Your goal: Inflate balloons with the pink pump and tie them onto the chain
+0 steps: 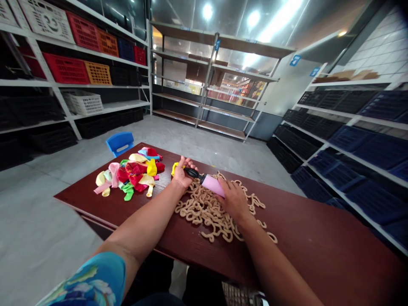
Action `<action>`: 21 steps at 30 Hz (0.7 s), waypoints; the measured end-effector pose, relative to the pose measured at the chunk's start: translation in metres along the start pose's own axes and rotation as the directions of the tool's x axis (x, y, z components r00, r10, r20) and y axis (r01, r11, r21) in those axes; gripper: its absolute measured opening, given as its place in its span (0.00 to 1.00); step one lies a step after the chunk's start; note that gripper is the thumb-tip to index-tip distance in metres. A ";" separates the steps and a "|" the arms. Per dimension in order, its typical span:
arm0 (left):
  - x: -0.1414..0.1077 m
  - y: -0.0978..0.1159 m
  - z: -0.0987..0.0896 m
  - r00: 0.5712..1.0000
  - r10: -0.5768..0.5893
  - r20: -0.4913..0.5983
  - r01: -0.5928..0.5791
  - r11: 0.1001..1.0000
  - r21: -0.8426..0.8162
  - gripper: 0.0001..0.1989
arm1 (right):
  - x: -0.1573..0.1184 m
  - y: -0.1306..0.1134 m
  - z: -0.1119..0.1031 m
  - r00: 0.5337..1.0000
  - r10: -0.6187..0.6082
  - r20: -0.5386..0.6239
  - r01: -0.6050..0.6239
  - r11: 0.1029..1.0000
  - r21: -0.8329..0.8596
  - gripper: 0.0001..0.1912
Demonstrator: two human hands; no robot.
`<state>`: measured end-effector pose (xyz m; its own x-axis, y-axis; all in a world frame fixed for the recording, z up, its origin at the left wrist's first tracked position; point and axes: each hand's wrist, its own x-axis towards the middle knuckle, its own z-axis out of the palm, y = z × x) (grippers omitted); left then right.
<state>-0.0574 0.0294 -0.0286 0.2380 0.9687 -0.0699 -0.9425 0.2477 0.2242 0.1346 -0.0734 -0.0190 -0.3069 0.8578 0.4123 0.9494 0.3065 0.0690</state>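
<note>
A balloon pump with a pink barrel [213,185] and a black front end [193,172] is held between my two hands over the table. My left hand [182,176], palm turned up, has its fingers curled around the tip of the black end. A yellow balloon [174,168] pokes out on the far side of that hand; its neck is hidden by the fingers. My right hand [234,199] is wrapped over the near end of the pink barrel. Under both hands spreads a pile of tan, curled, rope-like pieces [204,208].
A heap of colourful uninflated balloons [129,174] lies on the left of the dark red table [306,229]. Behind it stands a blue chair [120,142]. Shelves with crates [69,68] line the left, and dark blue bins [353,144] the right. A metal rack [207,76] stands at the back.
</note>
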 end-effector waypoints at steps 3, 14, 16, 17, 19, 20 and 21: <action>0.001 -0.001 0.000 0.998 0.008 -0.055 -0.005 0.999 0.051 0.13 | 0.000 0.000 0.000 1.000 -0.005 0.003 0.005 1.000 0.000 0.28; -0.014 -0.009 0.031 0.991 0.135 0.018 -0.136 0.982 0.133 0.18 | 0.000 0.005 -0.006 0.994 0.094 -0.063 -0.096 0.995 -0.032 0.33; -0.017 -0.011 0.043 0.987 0.158 0.019 -0.159 0.972 0.173 0.18 | 0.000 0.008 -0.004 0.987 0.148 -0.064 -0.150 0.988 -0.026 0.37; -0.017 -0.012 0.049 0.987 0.162 0.010 -0.161 0.968 0.193 0.18 | 0.000 0.010 -0.003 0.983 0.171 -0.063 -0.173 0.985 -0.023 0.38; -0.015 -0.015 0.059 0.985 0.168 -0.023 -0.159 0.960 0.230 0.19 | 0.000 0.014 -0.001 0.978 0.201 -0.056 -0.202 0.979 -0.019 0.33; -0.012 -0.015 0.063 0.984 0.176 -0.041 -0.160 0.956 0.247 0.19 | 0.000 0.016 0.000 0.976 0.210 -0.051 -0.212 0.977 -0.023 0.28; -0.008 -0.014 0.067 0.980 0.191 -0.057 -0.170 0.950 0.262 0.19 | 0.000 0.018 0.000 0.975 0.219 -0.045 -0.221 0.975 -0.031 0.23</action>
<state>-0.0302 0.0185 0.0337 0.0401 0.9959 -0.0806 -0.8742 0.0741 0.4799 0.1516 -0.0682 -0.0181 -0.0878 0.8848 0.4576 0.9953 0.0966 0.0041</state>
